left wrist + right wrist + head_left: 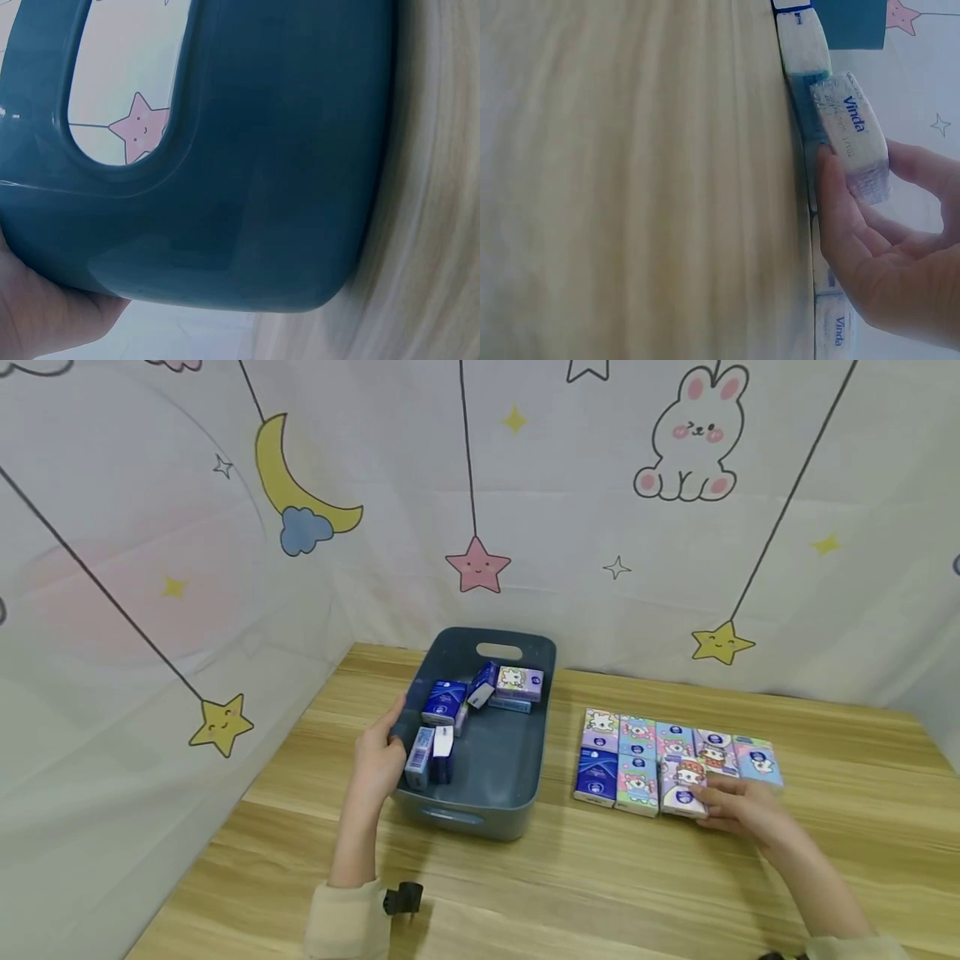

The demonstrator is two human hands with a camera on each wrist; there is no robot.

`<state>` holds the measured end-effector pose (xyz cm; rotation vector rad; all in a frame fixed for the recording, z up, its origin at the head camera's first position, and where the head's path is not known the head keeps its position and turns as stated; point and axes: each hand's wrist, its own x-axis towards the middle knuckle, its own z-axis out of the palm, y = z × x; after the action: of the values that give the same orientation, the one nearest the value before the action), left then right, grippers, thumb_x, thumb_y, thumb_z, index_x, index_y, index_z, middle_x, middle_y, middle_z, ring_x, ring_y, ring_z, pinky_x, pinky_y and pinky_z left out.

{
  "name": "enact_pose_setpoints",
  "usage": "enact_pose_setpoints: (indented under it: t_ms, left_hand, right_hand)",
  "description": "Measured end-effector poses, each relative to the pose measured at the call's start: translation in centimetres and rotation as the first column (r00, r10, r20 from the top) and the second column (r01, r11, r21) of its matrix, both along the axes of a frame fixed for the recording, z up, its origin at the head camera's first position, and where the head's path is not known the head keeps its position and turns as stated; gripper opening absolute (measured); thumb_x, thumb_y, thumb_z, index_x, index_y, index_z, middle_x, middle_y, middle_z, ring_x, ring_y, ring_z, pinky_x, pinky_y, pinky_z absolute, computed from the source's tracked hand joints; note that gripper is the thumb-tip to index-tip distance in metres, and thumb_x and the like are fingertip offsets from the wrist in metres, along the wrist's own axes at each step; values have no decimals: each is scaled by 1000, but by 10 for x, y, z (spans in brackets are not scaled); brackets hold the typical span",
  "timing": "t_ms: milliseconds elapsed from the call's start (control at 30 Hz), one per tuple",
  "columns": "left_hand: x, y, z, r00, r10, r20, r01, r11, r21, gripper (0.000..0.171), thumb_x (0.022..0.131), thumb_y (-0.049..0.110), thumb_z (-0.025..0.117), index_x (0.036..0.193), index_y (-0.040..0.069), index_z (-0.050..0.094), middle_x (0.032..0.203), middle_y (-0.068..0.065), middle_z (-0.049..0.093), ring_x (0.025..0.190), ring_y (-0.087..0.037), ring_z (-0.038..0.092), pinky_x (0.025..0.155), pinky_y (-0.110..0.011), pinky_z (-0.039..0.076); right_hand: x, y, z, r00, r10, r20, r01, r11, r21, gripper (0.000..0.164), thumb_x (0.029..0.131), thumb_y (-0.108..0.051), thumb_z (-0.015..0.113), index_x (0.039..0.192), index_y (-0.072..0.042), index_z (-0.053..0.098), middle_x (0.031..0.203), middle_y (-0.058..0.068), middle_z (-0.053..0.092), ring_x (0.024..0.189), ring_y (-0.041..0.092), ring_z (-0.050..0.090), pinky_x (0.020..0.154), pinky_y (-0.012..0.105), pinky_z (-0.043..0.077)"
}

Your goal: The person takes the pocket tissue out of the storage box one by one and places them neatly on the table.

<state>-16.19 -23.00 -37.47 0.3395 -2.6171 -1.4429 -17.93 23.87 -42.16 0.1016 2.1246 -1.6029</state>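
Far L, a smiling yellow star [222, 725] printed on the white fabric backdrop [405, 460], w/ a crescent moon [292, 485] higher up. Next, the person's L hand [378, 760], at the near L side of a blue-grey plastic basket [491, 764], touching its wall; one finger reaches along the rim, the others mostly hidden, so can't tell if they grip. Cream sleeve [348, 920] below it, small black clip [402, 897] alongside.

In the basket, tissue pkts lie jumbled: light-blue pkt [421, 757] on edge at the near L, dark-blue pkt [443, 764] right beside it, another dk-blue one lying face up behind, one more tilted, then a cartoon pkt [519, 682] at far R, atop a light-blue one.

R of the basket, apart from it on the wood-grain table [570, 868], pkts sit in 2 rows: five cartoon ones at the back; up front a dk-blue Vinda pkt [597, 775], then a pink/blue pkt [637, 785]. Third in front is the purple-and-white pkt w/ a red-hatted character [683, 785], slightly tilted, pinched btwn thumb & fingers of the R hand [738, 810].
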Motion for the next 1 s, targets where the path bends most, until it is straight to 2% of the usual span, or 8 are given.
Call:
enact_pose_setpoints:
  t_ms: [133,267,367,467,600,733,800,1000]
  left_hand:
    - [0,0,0,1000,-2,1,2,1000,3,63,89,-4,34,149,17,36,154,-14,35,130,-28,41,103,-44,37]
    - [0,0,1,1000,-4,-1,4,1000,5,64,89,-4,33,149,17,35,154,-14,34,127,-27,42,101,-44,37]
    - [0,0,1,1000,-4,2,4,1000,-2,64,89,-4,33,149,17,35,154,-14,35,134,-28,39,106,-46,37]
    - [0,0,1,1000,-3,11,3,1000,0,64,89,-3,34,149,18,35,154,-14,34,134,-28,39,106,-45,37]
    - [1,0,0,1000,-2,10,2,1000,-1,64,89,-3,34,149,18,35,155,-13,34,124,-29,43,100,-43,38]
    - [1,0,0,1000,-5,-2,5,1000,-8,64,89,-4,34,149,17,35,154,-15,34,133,-29,40,105,-45,37]
    - [1,0,0,1000,-7,-5,7,1000,-11,64,89,-4,33,149,17,35,154,-15,35,138,-29,37,107,-46,36]
    - [1,1,0,1000,-13,-7,13,1000,-18,63,89,-4,34,149,16,35,154,-15,34,143,-30,30,110,-47,35]
  right_hand:
    - [2,-1,-1,1000,6,-6,-6,1000,14,73,96,-24,57,140,24,22,106,0,62,82,5,66,80,26,56]
    - [2,-3,-3,1000,7,-13,-7,1000,24,74,96,-24,56,139,24,21,126,27,53,82,3,66,80,26,56]
    - [3,-4,-3,1000,13,-18,-12,999,41,73,97,-24,55,140,24,20,135,35,41,81,3,64,81,26,56]
    - [3,-3,-4,1000,13,-8,-13,998,65,73,97,-23,55,141,23,19,124,24,52,78,5,61,80,26,56]
    - [2,-3,-4,1000,15,-8,-14,992,125,74,96,-26,56,141,22,23,108,7,60,77,6,61,78,27,57]
    - [1,-4,-3,998,50,-38,-40,971,236,73,96,-33,56,138,20,30,99,6,66,78,9,63,73,28,58]
    - [1,-4,-3,996,67,-54,-49,959,279,67,96,-33,56,133,19,37,92,5,66,76,9,64,70,27,58]
    - [1,-3,-6,994,83,-72,-56,948,313,44,95,-31,58,109,11,54,81,1,63,70,9,62,66,26,57]
